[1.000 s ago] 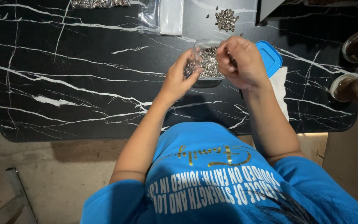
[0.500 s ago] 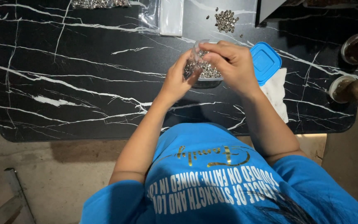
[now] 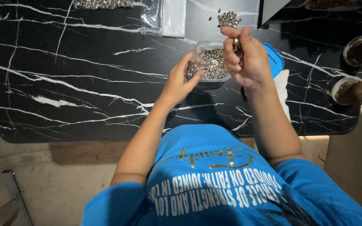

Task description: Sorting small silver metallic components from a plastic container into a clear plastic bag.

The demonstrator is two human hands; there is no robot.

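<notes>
Item: your left hand (image 3: 180, 81), fingers curled against the near side of the clear plastic tub of small silver metal beads (image 3: 211, 63); fingertips touch its wall, closed loosely on the tub

Item: your right hand (image 3: 248, 58), raised just above the tub's right edge, thumb and fingers pinched together on a few of the small silver pieces; what lies inside the fist is hidden

Item: the tub, standing upright on the black marble-pattern tabletop with white veins (image 3: 84, 83), near the middle of the far half, between your two hands

Item: blue plastic lid (image 3: 274, 58), flat on the tabletop just right of the tub, partly behind your right hand

Item: white cloth or paper (image 3: 282, 90), beside the lid, under your right wrist

Item: loose heap of silver beads (image 3: 228, 19), on the tabletop beyond the tub, apart from it

Item: clear plastic bags (image 3: 168, 16), at the far edge, left of the heap

Item: row of silver pieces (image 3: 101, 3), far left edge

Item: two round wooden posts with pale rings (image 3: 359, 69), past the right side of the tabletop
</notes>
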